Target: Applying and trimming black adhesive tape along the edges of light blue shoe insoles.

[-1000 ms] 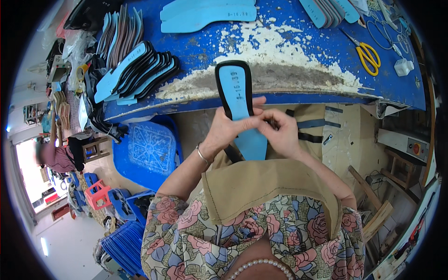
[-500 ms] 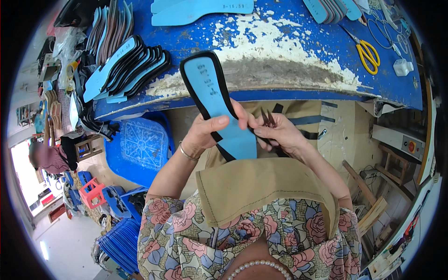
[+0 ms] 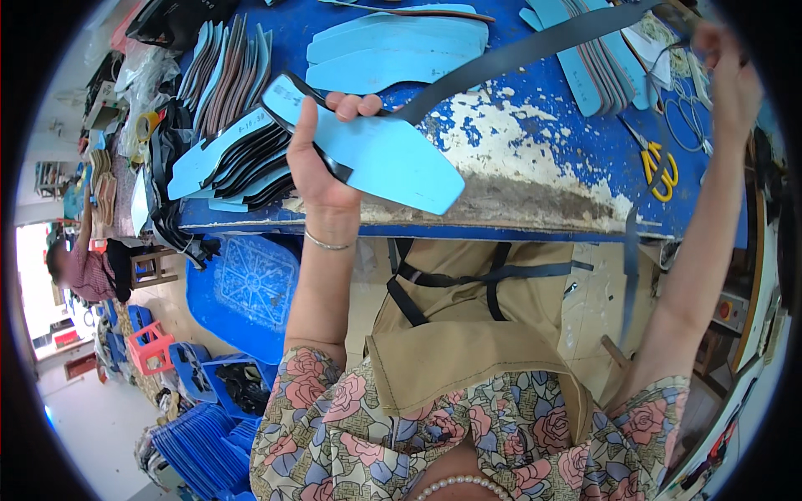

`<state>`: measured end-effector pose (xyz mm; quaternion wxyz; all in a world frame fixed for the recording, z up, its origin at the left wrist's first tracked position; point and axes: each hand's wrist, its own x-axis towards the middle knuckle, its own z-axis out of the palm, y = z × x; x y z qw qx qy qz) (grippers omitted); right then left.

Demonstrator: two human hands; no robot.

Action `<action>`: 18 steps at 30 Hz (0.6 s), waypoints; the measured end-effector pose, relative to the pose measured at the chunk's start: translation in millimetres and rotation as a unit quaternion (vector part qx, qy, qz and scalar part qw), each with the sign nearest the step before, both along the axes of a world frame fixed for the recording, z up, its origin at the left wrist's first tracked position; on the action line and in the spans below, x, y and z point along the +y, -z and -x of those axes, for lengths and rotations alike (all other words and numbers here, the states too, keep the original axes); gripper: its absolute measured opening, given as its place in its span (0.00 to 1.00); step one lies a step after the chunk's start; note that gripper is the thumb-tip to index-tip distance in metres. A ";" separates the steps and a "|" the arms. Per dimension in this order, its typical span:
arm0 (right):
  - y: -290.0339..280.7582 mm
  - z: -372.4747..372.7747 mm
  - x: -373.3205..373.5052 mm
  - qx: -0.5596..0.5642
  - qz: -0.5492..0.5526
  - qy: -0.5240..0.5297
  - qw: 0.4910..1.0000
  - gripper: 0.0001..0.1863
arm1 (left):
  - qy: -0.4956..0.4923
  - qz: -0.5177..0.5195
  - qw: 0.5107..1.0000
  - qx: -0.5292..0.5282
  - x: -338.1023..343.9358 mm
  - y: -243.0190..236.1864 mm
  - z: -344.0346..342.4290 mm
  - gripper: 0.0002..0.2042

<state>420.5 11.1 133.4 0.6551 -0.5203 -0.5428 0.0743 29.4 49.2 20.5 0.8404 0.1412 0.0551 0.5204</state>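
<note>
My left hand (image 3: 326,171) grips a light blue shoe insole board (image 3: 397,163), thumb on its face and fingers curled over its far edge. Black edging lines part of the board's rim. From that rim a long black strip (image 3: 518,58) stretches up and right over the table toward my right hand (image 3: 728,71). That hand is raised at the far right with fingers closed; motion blurs them, and the strip's end there is hard to make out. The dark pointed tool seen in it earlier cannot be told clearly. Another dark strip (image 3: 631,275) hangs at the table's front edge.
On the worn blue table (image 3: 535,159) lie black-edged blue boards (image 3: 251,159), more blue boards (image 3: 401,54) and yellow-handled scissors (image 3: 660,171). A blue plastic chair (image 3: 251,280) stands below left. Black straps (image 3: 484,274) lie across my apron. A person (image 3: 83,271) is far left.
My left hand has moved up and left, tilting the board sideways over the table. My right hand has swung from beside the board to the far upper right, and the long strip now stretches out.
</note>
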 end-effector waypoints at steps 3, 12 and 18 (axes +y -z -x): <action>93.2 118.6 -25.8 -0.035 0.136 -0.114 0.983 0.05 | -0.027 0.023 0.999 -0.008 -8.3 14.8 5.5 0.11; 166.2 225.9 -66.6 0.488 0.296 -0.389 0.723 0.12 | -0.013 0.047 0.999 -0.019 -32.2 14.8 -14.9 0.11; 158.3 232.1 -66.0 0.521 0.242 -0.414 0.706 0.14 | 0.012 0.059 0.998 -0.008 -46.8 16.9 -18.0 0.09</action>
